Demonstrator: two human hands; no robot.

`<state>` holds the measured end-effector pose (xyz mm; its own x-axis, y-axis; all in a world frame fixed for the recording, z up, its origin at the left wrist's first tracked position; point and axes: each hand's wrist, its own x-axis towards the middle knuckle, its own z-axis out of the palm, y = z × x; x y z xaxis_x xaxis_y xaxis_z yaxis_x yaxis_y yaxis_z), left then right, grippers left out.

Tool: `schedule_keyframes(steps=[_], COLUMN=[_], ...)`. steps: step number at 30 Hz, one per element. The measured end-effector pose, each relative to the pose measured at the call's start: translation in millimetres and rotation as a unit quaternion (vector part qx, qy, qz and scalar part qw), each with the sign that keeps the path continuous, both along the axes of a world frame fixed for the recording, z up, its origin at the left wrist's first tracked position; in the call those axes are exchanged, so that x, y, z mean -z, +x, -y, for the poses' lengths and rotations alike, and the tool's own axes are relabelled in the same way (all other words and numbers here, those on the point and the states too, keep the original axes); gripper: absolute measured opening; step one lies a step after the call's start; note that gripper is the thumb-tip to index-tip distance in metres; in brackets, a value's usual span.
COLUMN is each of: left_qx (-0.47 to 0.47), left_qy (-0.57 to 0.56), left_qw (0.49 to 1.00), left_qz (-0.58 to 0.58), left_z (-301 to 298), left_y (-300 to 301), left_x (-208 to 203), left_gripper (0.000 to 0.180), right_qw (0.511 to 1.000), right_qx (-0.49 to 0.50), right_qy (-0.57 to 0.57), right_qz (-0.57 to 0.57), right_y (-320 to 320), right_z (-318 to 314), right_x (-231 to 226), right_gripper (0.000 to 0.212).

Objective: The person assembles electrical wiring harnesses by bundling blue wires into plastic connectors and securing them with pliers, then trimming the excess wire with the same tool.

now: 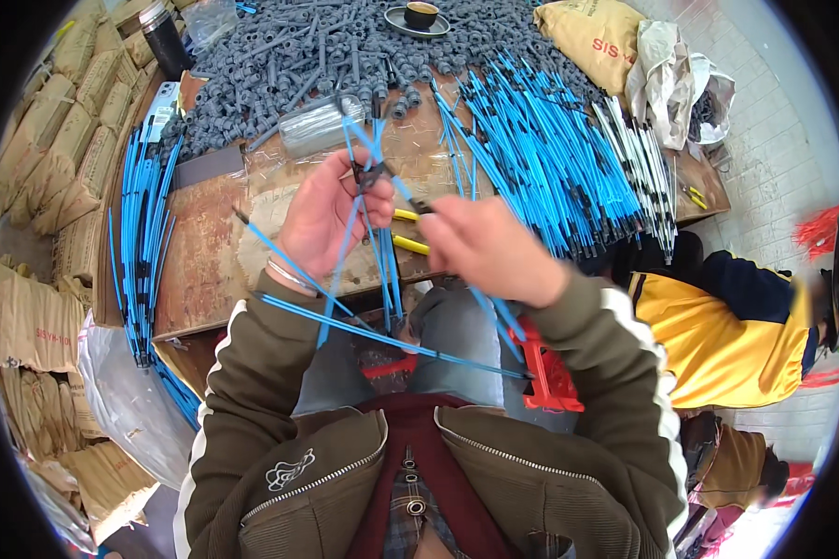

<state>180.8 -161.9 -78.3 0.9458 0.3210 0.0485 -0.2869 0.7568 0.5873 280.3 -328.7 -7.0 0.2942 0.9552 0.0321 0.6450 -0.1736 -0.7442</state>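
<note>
My left hand (319, 210) is closed around a dark plastic joint (371, 175) where several thin blue rods cross. My right hand (494, 244), slightly blurred, pinches a black fitting (421, 206) on a blue rod that runs up to that joint. Its fingertips are partly hidden behind the knuckles. More blue rods (391, 345) with dark ends stretch below my hands, over my lap and past my left wrist. Between the hands, yellow-handled pliers (410, 245) lie at the table's front edge, partly behind the hanging rods.
Dark grey plastic fittings (280, 65) are heaped across the back. Blue rods (541, 149) and white rods (639, 163) lie at right; another blue bundle (142, 233) overhangs the left edge. A clear box (319, 126), flask (165, 42) and red stool (543, 373) stand nearby. Yellow-and-navy clothing (718, 335) shows at right.
</note>
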Motion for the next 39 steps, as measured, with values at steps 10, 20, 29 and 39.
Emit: schedule_keyframes(steps=[10, 20, 29, 39], left_qx=[0.095, -0.024, -0.036, 0.068], left_qy=[-0.022, -0.013, -0.014, 0.000], left_qw=[0.985, 0.999, 0.998, 0.991], left_qz=[0.141, 0.025, 0.051, 0.117], left_z=[-41, -39, -4, -32], left_y=[-22, -15, -6, -11], left_x=[51, 49, 19, 44], left_gripper=[0.016, 0.018, 0.021, 0.016], right_qw=[0.887, 0.949, 0.992, 0.849], right_qx=[0.242, 0.251, 0.039, 0.237], right_qy=[-0.051, 0.134, 0.070, -0.041], right_qz=[0.390, 0.136, 0.094, 0.471], right_y=[132, 88, -10, 145], right_z=[-53, -8, -8, -51], right_x=[91, -9, 32, 63], right_gripper=[0.020, 0.022, 0.017, 0.013])
